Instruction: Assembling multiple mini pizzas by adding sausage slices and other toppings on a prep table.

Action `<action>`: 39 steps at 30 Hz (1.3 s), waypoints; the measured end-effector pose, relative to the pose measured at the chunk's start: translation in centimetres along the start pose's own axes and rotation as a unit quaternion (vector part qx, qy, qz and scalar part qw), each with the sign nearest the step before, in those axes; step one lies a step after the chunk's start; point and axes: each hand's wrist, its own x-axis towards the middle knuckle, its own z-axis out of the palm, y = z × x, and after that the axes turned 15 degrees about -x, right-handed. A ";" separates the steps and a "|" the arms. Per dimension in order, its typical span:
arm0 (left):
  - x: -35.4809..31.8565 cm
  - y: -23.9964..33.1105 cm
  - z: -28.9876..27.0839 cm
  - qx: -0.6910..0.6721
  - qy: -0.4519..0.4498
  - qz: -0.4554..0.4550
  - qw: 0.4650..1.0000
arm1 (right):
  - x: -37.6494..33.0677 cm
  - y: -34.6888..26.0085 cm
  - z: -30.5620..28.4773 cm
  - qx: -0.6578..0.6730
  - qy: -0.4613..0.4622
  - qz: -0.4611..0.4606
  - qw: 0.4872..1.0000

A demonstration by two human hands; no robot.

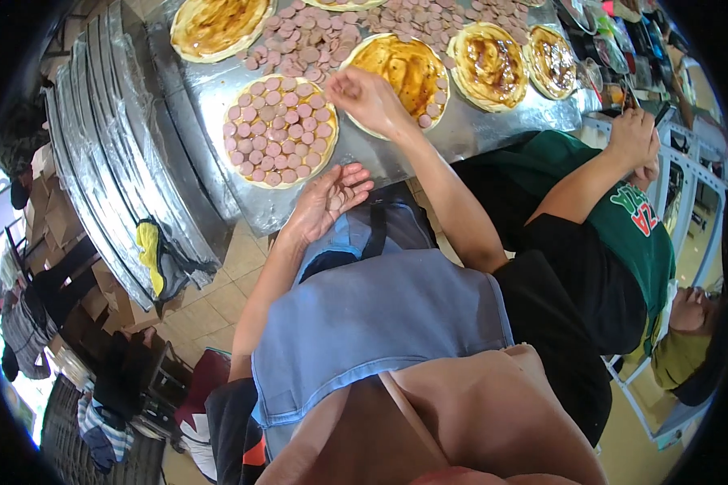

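The sausage-covered pizza base (279,133) lies flat on the metal table (364,155). Your left hand (332,198) is palm-up near its edge, fingers loosely cupped, unclenched. Your right hand's (368,97) fingers curl beside it; you cannot tell whether they grip anything.

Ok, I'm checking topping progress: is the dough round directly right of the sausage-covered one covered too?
No, the sauced dough round has only a few sausage slices along its right edge, not across its middle.

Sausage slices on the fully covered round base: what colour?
The sausage slices are pale pink; the head view shows them best.
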 end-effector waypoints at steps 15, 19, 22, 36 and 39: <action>-0.1 0.2 -1.6 -0.103 -0.043 0.035 0.993 | -1.1 -3.8 0.6 -0.064 -0.079 -0.029 0.994; 0.2 0.2 0.8 -0.059 0.035 0.039 0.997 | -9.5 -3.3 -0.1 -0.081 -0.108 -0.017 0.991; 0.8 0.2 0.2 -0.043 -0.050 0.007 0.998 | -12.3 -3.0 0.4 -0.105 -0.050 -0.062 0.991; 1.9 -0.7 -0.6 0.000 -0.045 -0.048 0.998 | -11.5 2.8 -0.5 0.059 -0.027 0.112 0.992; 1.7 -0.7 -0.4 0.018 -0.009 -0.045 0.999 | -10.1 3.9 -1.6 -0.096 0.025 0.058 0.993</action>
